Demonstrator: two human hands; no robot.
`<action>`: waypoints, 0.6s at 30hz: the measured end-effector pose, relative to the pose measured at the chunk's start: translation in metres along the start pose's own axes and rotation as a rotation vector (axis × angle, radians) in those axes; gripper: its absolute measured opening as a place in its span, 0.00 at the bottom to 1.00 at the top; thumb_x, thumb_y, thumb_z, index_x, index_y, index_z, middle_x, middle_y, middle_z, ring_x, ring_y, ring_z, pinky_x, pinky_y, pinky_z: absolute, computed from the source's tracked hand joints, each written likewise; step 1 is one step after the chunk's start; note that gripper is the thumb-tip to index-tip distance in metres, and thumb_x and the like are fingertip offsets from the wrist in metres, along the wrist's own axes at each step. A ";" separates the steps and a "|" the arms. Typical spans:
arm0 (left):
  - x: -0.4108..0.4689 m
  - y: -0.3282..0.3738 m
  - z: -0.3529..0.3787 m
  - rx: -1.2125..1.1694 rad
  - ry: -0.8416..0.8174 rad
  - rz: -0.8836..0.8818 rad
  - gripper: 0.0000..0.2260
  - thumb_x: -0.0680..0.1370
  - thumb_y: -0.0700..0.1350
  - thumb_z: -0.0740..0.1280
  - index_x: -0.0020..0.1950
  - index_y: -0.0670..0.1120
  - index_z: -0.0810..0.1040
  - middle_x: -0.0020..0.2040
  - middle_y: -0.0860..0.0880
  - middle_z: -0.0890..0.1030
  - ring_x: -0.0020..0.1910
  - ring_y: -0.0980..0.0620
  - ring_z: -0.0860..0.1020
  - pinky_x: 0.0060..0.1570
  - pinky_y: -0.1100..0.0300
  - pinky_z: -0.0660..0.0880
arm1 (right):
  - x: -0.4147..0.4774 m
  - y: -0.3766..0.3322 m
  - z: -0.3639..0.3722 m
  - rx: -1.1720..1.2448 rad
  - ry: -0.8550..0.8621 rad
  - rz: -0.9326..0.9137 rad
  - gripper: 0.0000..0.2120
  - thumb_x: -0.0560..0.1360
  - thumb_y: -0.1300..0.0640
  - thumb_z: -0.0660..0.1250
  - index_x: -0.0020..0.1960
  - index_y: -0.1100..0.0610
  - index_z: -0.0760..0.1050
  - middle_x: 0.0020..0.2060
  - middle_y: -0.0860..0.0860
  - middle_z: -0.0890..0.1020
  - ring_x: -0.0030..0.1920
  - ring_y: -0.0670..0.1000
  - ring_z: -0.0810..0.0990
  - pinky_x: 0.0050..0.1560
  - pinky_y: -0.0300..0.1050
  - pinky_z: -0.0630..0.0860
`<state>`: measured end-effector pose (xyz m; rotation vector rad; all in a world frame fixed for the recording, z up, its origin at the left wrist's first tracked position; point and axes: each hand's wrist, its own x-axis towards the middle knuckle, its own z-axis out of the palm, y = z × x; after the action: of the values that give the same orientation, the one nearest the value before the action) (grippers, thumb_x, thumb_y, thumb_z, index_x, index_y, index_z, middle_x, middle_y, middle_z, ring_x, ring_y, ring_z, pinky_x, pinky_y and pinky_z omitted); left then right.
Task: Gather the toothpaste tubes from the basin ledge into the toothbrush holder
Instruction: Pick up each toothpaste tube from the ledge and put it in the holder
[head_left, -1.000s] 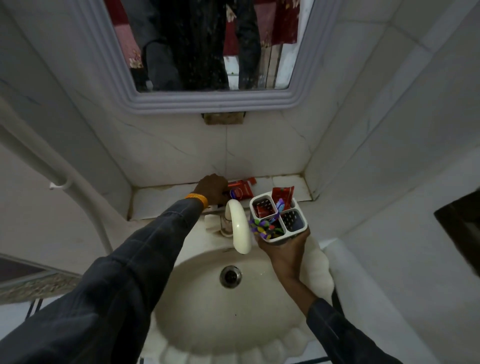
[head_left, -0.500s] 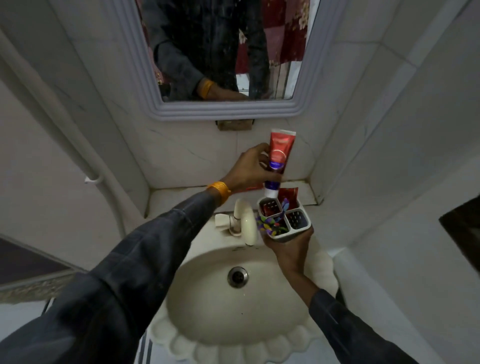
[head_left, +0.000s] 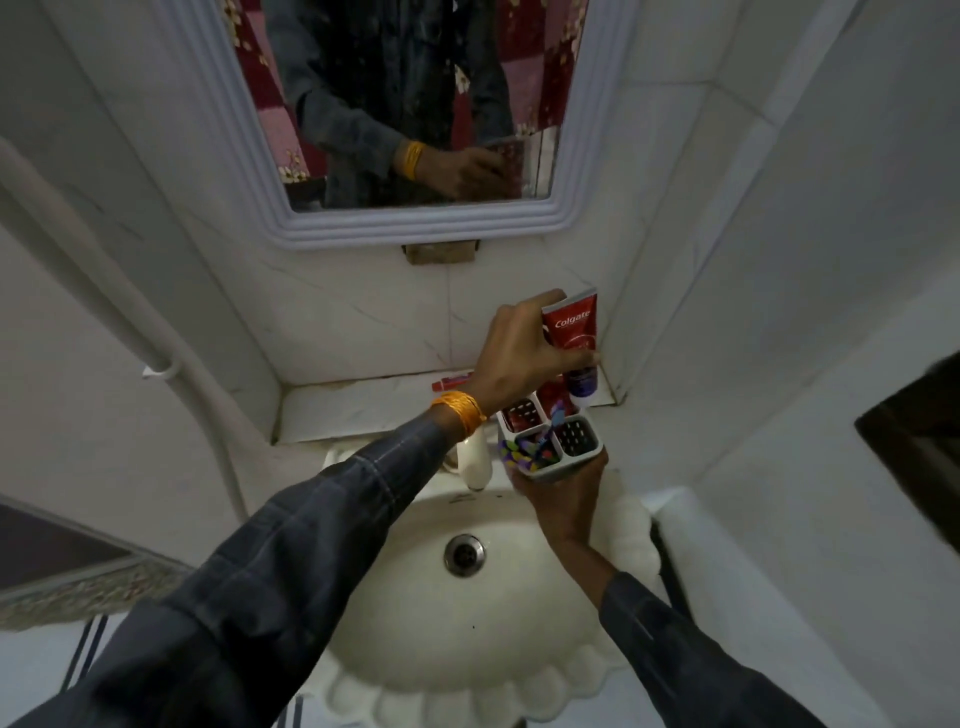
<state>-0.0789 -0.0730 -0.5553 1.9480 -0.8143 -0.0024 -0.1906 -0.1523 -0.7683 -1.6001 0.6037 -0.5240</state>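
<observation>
Left grip (head_left: 524, 353) pinches red Colgate toothpaste tube (head_left: 574, 332), long axis upright, purple cap end down, just above back-right compartment of white four-cell plastic toothbrush holder (head_left: 550, 441), which right grip (head_left: 566, 499) cups from below. Next move prob. straight down. Another red tube (head_left: 451, 383) lies on basin ledge (head_left: 363, 410), behind left wrist.

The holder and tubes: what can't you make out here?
Head view only:
- Red tube on the ledge: mostly hidden behind the left hand.
- Holder: its back compartments are partly covered by the Colgate tube and the hand; contents unclear.
- Holder's base: hidden by the right hand.
- Colgate cap: blurred.
</observation>
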 end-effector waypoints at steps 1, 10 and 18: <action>0.001 0.004 0.001 -0.006 -0.019 0.005 0.21 0.67 0.53 0.78 0.53 0.45 0.77 0.47 0.50 0.83 0.45 0.53 0.83 0.45 0.59 0.82 | 0.000 0.001 0.001 0.002 0.023 -0.012 0.54 0.56 0.48 0.91 0.74 0.52 0.66 0.70 0.50 0.78 0.71 0.53 0.79 0.68 0.67 0.79; -0.010 -0.017 0.045 0.227 -0.129 -0.059 0.15 0.67 0.49 0.77 0.47 0.44 0.78 0.42 0.45 0.85 0.41 0.46 0.83 0.42 0.50 0.81 | 0.004 0.001 -0.003 -0.144 -0.034 -0.081 0.54 0.58 0.47 0.90 0.77 0.57 0.68 0.69 0.48 0.80 0.69 0.41 0.78 0.70 0.38 0.77; -0.006 -0.024 0.048 0.462 -0.213 0.012 0.04 0.72 0.44 0.73 0.43 0.46 0.79 0.39 0.48 0.82 0.37 0.49 0.78 0.37 0.58 0.72 | 0.004 0.002 -0.005 -0.134 -0.002 -0.071 0.52 0.58 0.55 0.90 0.75 0.60 0.67 0.67 0.52 0.80 0.67 0.45 0.80 0.63 0.30 0.77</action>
<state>-0.0869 -0.1007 -0.6014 2.4067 -1.0342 -0.0159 -0.1906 -0.1592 -0.7693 -1.7539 0.5927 -0.5443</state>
